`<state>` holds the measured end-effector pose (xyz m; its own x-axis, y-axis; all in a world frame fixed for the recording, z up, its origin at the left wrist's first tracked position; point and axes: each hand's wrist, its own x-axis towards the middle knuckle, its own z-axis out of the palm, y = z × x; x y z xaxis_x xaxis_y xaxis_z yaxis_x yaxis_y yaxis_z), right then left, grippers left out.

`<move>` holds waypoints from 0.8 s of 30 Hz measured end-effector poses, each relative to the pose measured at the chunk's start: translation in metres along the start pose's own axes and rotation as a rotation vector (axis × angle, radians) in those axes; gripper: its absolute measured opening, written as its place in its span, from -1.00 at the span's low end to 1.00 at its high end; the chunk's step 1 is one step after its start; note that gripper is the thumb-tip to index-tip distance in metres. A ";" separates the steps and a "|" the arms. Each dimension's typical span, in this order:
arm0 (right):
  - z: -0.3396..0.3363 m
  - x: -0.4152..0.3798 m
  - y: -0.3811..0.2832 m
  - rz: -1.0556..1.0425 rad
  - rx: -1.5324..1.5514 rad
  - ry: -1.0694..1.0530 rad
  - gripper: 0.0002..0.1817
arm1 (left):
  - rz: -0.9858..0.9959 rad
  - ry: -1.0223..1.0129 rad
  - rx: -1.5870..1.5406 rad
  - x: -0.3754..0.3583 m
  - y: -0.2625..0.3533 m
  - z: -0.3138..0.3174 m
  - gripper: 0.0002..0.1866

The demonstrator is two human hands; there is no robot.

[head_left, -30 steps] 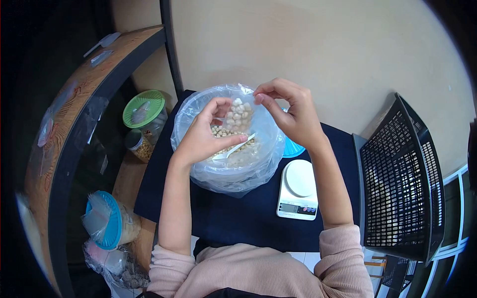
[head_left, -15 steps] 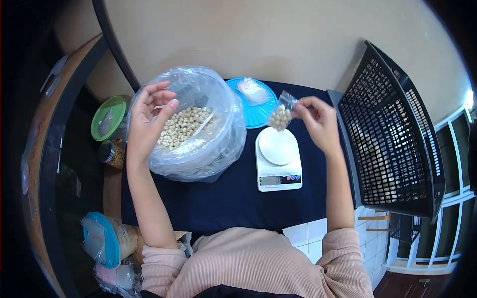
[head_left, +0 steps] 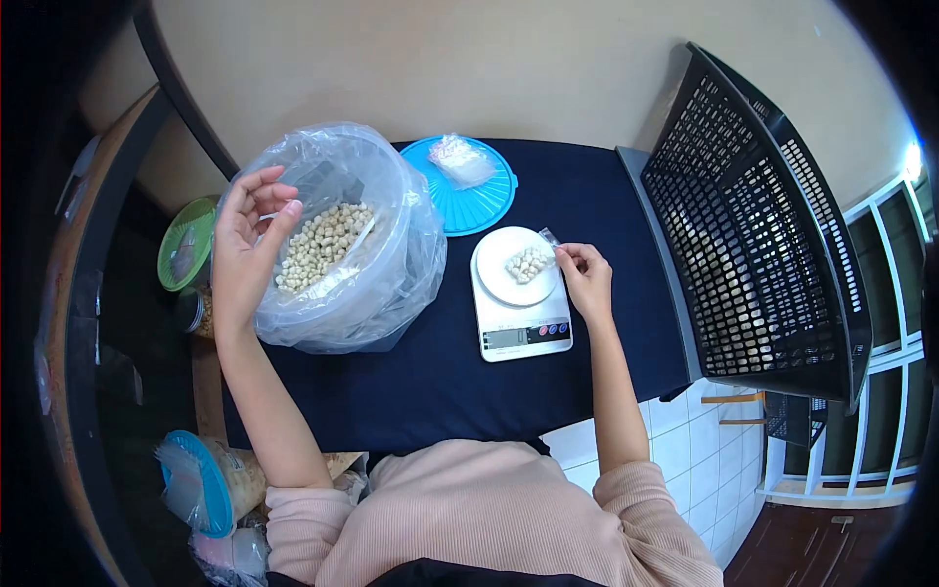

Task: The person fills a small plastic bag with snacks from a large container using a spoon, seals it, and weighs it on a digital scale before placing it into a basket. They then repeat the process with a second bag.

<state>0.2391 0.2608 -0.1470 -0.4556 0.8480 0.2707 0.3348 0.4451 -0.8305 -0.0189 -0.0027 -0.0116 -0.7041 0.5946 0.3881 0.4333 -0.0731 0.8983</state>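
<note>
A small clear bag of pale beans [head_left: 529, 262] lies on the round plate of a white kitchen scale [head_left: 518, 338]. My right hand [head_left: 587, 279] pinches the bag's top corner at the plate's right edge. My left hand [head_left: 246, 245] hovers over the rim of a large tub lined with clear plastic [head_left: 391, 264], fingers loosely curled and holding nothing. The tub holds many pale beans [head_left: 318, 245] and a white scoop.
A blue lid [head_left: 484, 201] with a filled clear bag [head_left: 460, 158] on it lies behind the scale. A black mesh crate [head_left: 753, 235] stands at the right. Green-lidded jars [head_left: 186, 249] and a blue-lidded tub [head_left: 201, 479] sit at the left. A dark cloth [head_left: 597, 205] covers the table.
My right hand carried the small bag from above the tub to the right and lowered it onto the scale plate. My left hand let go and stayed over the tub.
</note>
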 end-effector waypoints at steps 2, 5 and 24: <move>-0.001 -0.002 -0.001 -0.007 -0.028 -0.006 -0.79 | -0.002 0.004 0.006 0.000 0.001 0.000 -0.61; -0.001 -0.004 0.000 -0.029 -0.054 0.027 -0.77 | 0.000 0.008 0.011 0.000 0.000 0.000 -0.61; -0.005 0.002 0.004 0.003 -0.068 0.103 -0.77 | -0.008 0.025 0.018 0.002 -0.002 -0.001 -0.62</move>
<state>0.2430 0.2658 -0.1474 -0.3686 0.8729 0.3198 0.3925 0.4580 -0.7976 -0.0212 -0.0022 -0.0124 -0.7212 0.5748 0.3865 0.4377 -0.0543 0.8975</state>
